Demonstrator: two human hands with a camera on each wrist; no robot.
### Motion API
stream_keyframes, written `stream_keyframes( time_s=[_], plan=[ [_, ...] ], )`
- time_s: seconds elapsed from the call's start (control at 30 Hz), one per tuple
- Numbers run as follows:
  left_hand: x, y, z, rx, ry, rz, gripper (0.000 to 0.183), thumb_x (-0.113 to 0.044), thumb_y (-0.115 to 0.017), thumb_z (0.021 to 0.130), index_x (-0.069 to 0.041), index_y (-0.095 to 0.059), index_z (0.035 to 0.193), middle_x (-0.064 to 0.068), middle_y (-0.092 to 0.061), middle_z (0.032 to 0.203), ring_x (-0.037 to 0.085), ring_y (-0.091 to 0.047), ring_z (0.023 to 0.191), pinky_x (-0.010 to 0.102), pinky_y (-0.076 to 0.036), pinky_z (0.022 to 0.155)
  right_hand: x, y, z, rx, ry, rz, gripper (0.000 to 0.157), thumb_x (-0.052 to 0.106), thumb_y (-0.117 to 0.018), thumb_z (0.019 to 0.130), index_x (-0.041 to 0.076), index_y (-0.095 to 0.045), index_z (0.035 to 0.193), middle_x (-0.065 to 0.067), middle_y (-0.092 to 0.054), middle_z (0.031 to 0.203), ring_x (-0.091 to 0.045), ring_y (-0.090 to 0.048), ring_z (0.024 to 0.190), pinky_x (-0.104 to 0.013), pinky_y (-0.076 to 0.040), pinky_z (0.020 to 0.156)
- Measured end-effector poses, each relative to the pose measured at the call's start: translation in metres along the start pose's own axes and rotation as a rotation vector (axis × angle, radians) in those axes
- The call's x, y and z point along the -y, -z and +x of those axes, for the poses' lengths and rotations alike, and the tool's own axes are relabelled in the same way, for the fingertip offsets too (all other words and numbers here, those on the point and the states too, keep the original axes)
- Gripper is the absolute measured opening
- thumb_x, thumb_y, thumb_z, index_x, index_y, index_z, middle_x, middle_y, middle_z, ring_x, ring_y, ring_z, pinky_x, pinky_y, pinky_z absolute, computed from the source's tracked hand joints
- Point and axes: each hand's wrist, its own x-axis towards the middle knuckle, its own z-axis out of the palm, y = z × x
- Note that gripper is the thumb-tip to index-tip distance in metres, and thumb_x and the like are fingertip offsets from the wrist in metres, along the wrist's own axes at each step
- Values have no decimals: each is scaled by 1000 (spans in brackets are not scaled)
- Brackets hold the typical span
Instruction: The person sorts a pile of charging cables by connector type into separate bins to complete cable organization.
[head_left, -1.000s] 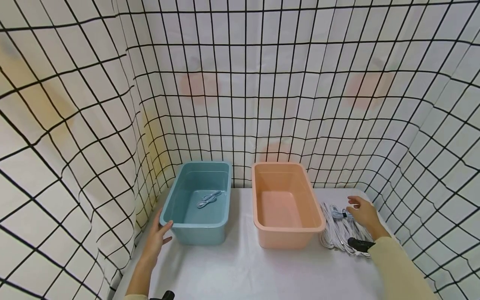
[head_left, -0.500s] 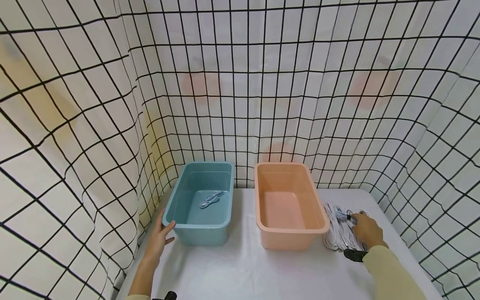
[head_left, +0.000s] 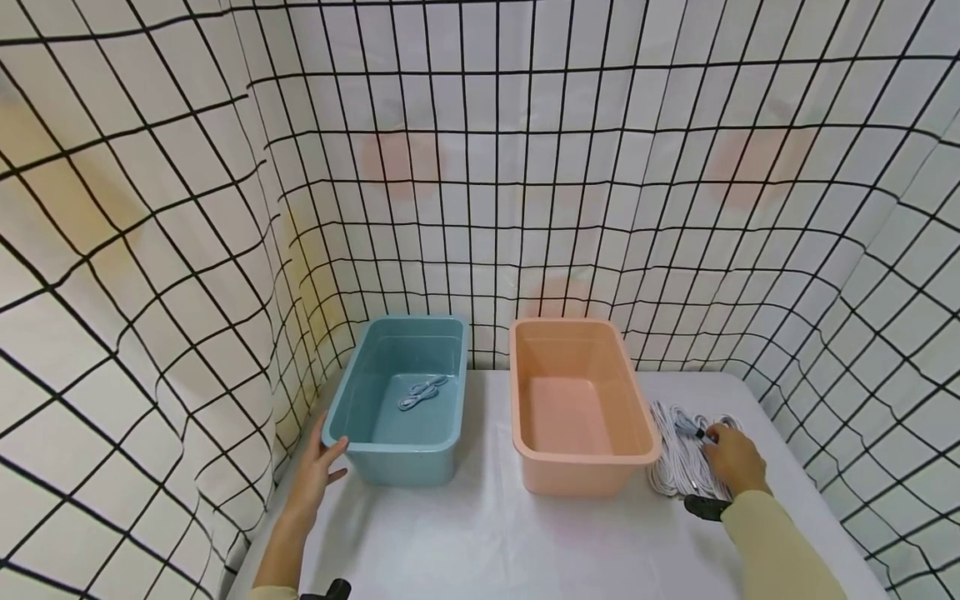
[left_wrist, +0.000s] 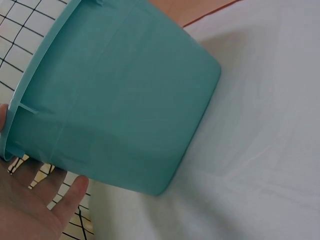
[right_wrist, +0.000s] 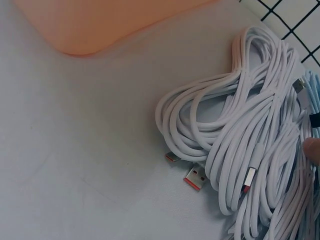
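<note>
Down onto the pale-blue cable (head_left: 686, 424) has come the right hand (head_left: 736, 460), pinching it on the white cables (right_wrist: 255, 120) near the worktop's (head_left: 495, 533) right edge; left hand (head_left: 309, 477), fingers apart, touches the teal bin's (head_left: 401, 468) near-left corner.

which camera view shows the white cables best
The right wrist view: the white cables lie close, metal plugs visible. The head view shows them small, partly behind the right hand; the left wrist view shows none.

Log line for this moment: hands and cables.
left hand: touching blue bin, near-left corner | right hand: holding tied light-blue cable by white cables | blue bin: looped cable inside
</note>
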Motion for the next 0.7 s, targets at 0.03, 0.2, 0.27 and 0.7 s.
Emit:
stream_keyframes(
  time_s=[0.03, 0.2, 0.27, 0.7],
  plan=[
    [0, 0, 0, 0, -2, 1, 80, -35, -52, 109, -19, -1, 168, 23, -8, 170, 47, -18, 151, 68, -39, 106, -1, 0, 1, 0, 0, 1, 33, 11, -62, 97, -10, -60, 122, -38, -59, 125, -61, -54, 109, -72, -45, 73],
    [0, 0, 0, 4, -6, 1, 79, -36, -52, 110, -19, -1, 168, 23, -9, 169, 48, -19, 151, 69, -39, 106, -7, -3, 2, -9, -5, 9, 34, 16, -60, 101, -7, -61, 126, -36, -58, 129, -61, -53, 113, -73, -44, 75],
    [-1, 1, 0, 5, -3, -1, 80, -37, -52, 109, -21, 0, 168, 23, -9, 169, 48, -20, 151, 68, -38, 106, -5, -3, 0, -34, -1, 14, 35, 18, -57, 103, -6, -62, 128, -37, -57, 131, -61, -52, 115, -73, -43, 77],
    [-2, 2, -2, -6, 7, -2, 80, -34, -54, 109, -20, -3, 168, 21, -8, 170, 46, -18, 152, 68, -38, 107, 6, 5, -7, -138, 66, 79, 36, 20, -56, 104, -8, -64, 124, -35, -63, 123, -58, -56, 110, -69, -40, 79]
  ],
)
